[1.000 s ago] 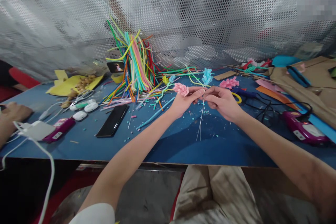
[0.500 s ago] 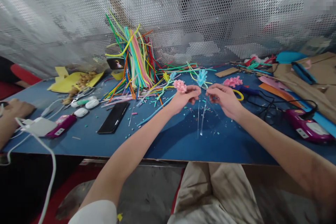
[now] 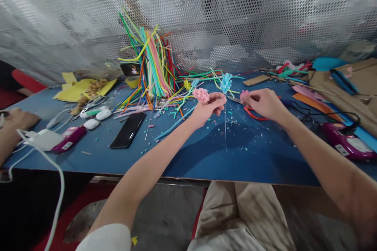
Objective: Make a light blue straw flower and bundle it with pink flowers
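Note:
My left hand [image 3: 212,103] pinches the thin clear stem of a light-blue flower [image 3: 226,83], whose petals stand above the fingertips. The stem's clear strand [image 3: 226,125] hangs below. A pale pink flower [image 3: 201,95] shows just behind the left knuckles; whether this hand holds it too, I cannot tell. To the right, my right hand [image 3: 263,104] is closed over scissors. Their metal blade [image 3: 234,99] points left toward the blue flower and a red handle [image 3: 255,115] shows under the palm. A darker pink flower [image 3: 244,94] peeks out at the right fingertips, mostly hidden.
A bundle of coloured fuzzy stems [image 3: 153,66] stands at the back. Left of me lie a black phone [image 3: 127,130], white earbud cases [image 3: 103,114] and a purple power strip [image 3: 69,140]. Another purple strip [image 3: 347,141] sits right, by cardboard [image 3: 347,82]. Another person's hand [image 3: 22,119] rests far left.
My right hand has let go of the clear strand and moved right onto the scissors. The darker pink flower now shows farther left. My left hand stays in place with the blue flower.

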Tool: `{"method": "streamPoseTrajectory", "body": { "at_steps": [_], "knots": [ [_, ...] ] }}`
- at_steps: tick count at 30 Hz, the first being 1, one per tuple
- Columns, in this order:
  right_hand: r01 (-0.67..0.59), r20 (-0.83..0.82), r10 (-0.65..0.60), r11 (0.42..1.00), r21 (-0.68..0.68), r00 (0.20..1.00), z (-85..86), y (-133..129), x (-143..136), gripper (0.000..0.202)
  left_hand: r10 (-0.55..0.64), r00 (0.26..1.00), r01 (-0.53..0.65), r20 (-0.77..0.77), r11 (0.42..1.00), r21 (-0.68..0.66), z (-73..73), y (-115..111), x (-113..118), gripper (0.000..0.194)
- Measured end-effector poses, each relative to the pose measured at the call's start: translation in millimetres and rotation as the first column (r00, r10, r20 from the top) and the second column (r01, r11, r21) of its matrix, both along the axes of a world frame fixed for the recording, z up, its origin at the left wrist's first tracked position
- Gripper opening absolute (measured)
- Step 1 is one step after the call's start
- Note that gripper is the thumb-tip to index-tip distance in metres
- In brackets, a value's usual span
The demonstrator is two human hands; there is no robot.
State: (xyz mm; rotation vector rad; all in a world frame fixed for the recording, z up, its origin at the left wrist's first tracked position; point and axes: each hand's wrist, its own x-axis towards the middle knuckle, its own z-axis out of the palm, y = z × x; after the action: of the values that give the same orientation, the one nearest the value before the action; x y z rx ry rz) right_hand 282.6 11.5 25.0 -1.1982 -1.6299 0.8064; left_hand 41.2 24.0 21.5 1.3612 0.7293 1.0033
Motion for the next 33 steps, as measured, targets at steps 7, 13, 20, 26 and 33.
{"method": "streamPoseTrajectory", "body": {
  "at_steps": [7,13,20,26,33],
  "knots": [
    [-0.426,-0.415,0.279,0.846,-0.32,0.866,9.8,-25,-38,0.035,-0.011,1.0,0.014,-0.021,0.991,0.136,11.4,-11,1,0.031],
    [-0.493,-0.51,0.283,0.801,-0.34,0.812,9.0,-32,-43,0.03,-0.013,1.0,0.012,0.004,0.977,0.214,18.2,-16,1,0.03],
    [-0.206,-0.132,0.186,0.966,-0.156,0.974,24.5,-37,-48,0.023,0.038,0.999,-0.031,-0.019,0.964,0.264,15.4,-17,1,0.028],
    [-0.123,0.172,0.119,0.992,0.016,0.978,36.1,-36,-47,0.025,0.054,0.999,-0.049,-0.01,0.968,0.247,13.3,-17,2,0.026],
    [-0.179,0.109,0.176,0.984,0.019,0.978,38.5,-28,-50,0.017,0.037,0.999,-0.031,-0.025,0.979,0.203,18.9,-19,4,0.024]
  ]
}}
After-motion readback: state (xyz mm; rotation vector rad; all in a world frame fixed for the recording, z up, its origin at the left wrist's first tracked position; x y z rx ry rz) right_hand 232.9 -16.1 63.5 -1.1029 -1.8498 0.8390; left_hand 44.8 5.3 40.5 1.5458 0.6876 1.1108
